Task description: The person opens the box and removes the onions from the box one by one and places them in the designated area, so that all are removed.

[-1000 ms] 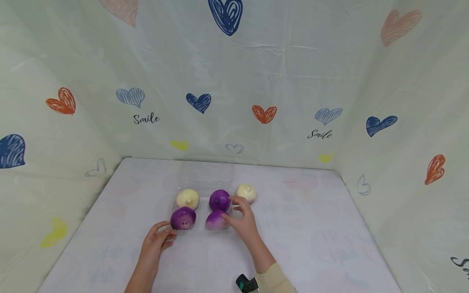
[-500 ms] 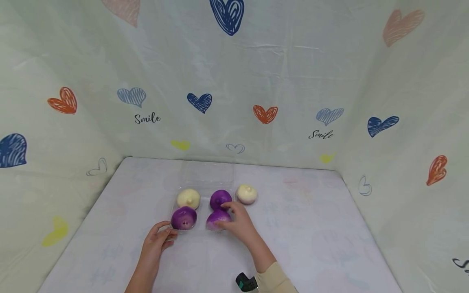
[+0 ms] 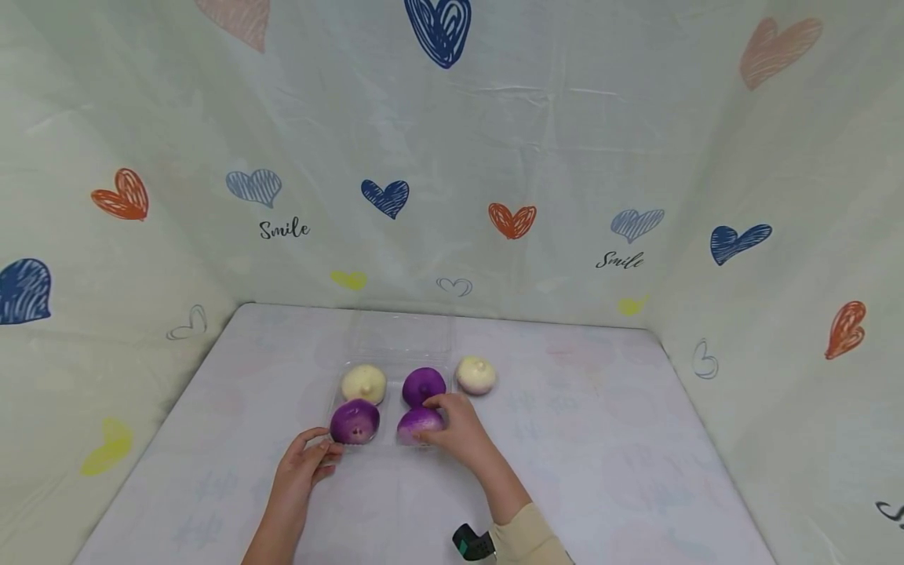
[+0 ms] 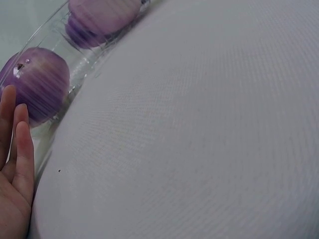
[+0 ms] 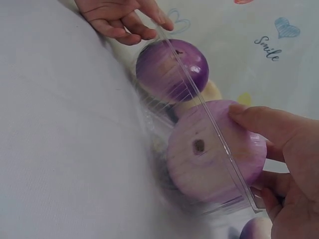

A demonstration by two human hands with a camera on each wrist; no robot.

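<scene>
A clear plastic clamshell box (image 3: 388, 433) lies with its lid raised at the back. In it sit a white onion (image 3: 363, 384) and a purple onion (image 3: 355, 421) on the left, with a purple onion (image 3: 424, 386) at the back right. My right hand (image 3: 459, 428) grips the paler purple onion (image 5: 214, 149) in the front right of the box, thumb on one side and fingers on the other. My left hand (image 3: 304, 463) touches the box's front left corner with fairly straight fingers (image 4: 24, 154), beside the front left onion.
Another white onion (image 3: 476, 375) stands on the white table (image 3: 600, 463), just outside the box's right side. A curtain (image 3: 452, 141) printed with hearts encloses the back and sides. A black device (image 3: 472, 543) is at my right sleeve (image 3: 530, 537).
My right hand has shifted slightly left and towards me, its fingers coming off the back right onion and closing round the front right one. My left hand stays at the corner.
</scene>
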